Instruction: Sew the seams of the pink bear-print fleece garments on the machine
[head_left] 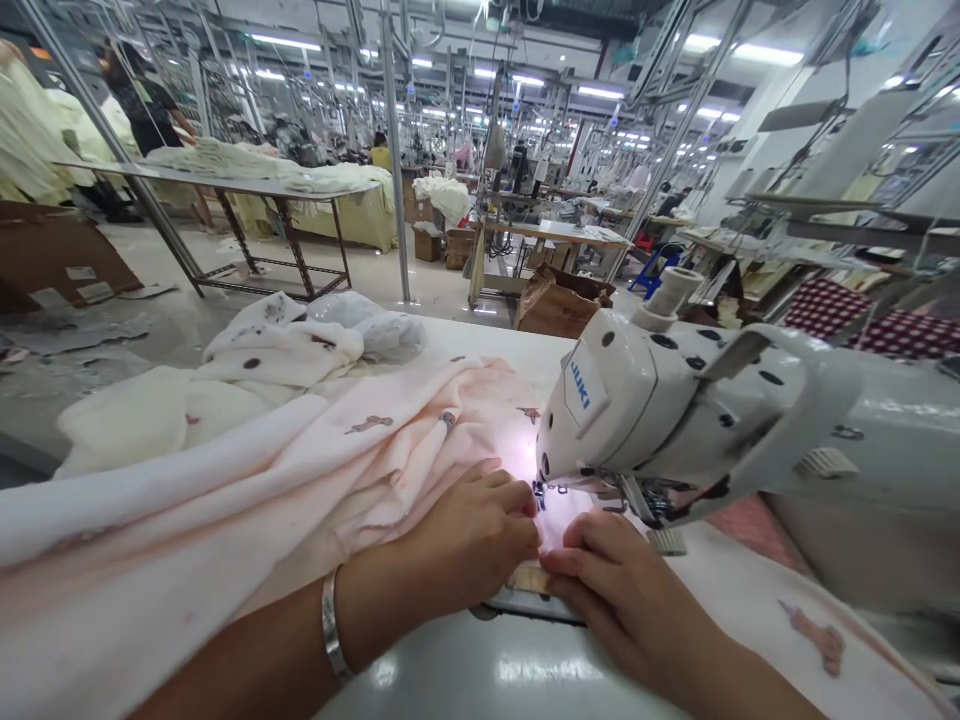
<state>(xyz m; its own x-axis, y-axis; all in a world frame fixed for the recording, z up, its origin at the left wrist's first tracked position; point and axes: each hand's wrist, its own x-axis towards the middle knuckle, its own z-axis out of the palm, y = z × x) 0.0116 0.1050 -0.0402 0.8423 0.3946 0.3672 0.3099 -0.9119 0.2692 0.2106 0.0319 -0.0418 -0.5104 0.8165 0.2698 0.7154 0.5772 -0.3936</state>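
A white Juki sewing machine [675, 410] stands on the white table [480, 670], its lamp lighting the needle area. Pale pink fabric [315, 450] with small printed figures spreads from the needle out to the left. My left hand [472, 535], a silver bangle on its wrist, lies on the fabric just left of the needle with fingers curled and pressed together on the cloth. My right hand [622, 590] rests right in front of the needle, fingers together, pinching the fabric edge against the left hand's fingertips.
A heap of white and cream fabric [247, 370] lies at the table's far left. Beyond are a metal table [225, 180] stacked with cloth, cardboard boxes [559, 300], other sewing stations and a standing person [142, 100] at the back left. Red checked cloth [862, 320] sits at right.
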